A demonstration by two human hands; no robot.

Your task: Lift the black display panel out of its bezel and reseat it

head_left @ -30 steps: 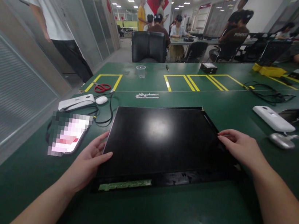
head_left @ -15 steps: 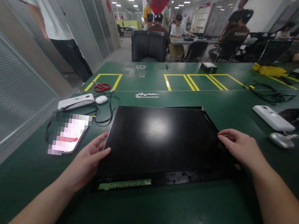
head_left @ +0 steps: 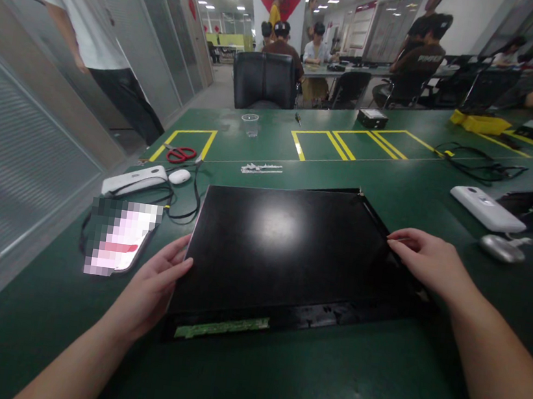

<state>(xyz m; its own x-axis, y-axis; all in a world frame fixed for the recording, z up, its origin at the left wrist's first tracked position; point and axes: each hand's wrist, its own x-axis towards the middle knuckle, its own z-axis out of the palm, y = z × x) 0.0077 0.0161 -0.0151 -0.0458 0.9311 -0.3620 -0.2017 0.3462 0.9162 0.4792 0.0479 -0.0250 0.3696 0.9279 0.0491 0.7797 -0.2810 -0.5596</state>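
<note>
A large black screen panel (head_left: 284, 248) lies flat on the green table (head_left: 273, 370), with a strip of green circuit board (head_left: 223, 328) showing along its near edge. My left hand (head_left: 151, 292) grips the panel's left edge, thumb on top and fingers at the side. My right hand (head_left: 428, 260) rests on the panel's right edge, fingers curled over the rim. A thin black frame (head_left: 368, 206) shows under the panel at the far right corner.
A phone (head_left: 121, 239), a white device (head_left: 134, 179) with a black cable and a white mouse (head_left: 180, 176) lie left of the panel. Red scissors (head_left: 180, 154), a clear cup (head_left: 250, 124), a white box (head_left: 486, 209) and a silver mouse (head_left: 500, 247) are farther off. People sit and stand beyond.
My left hand has slid slightly down and left along the panel's edge. The panel's near left corner has shifted a little left. My right hand has stayed put.
</note>
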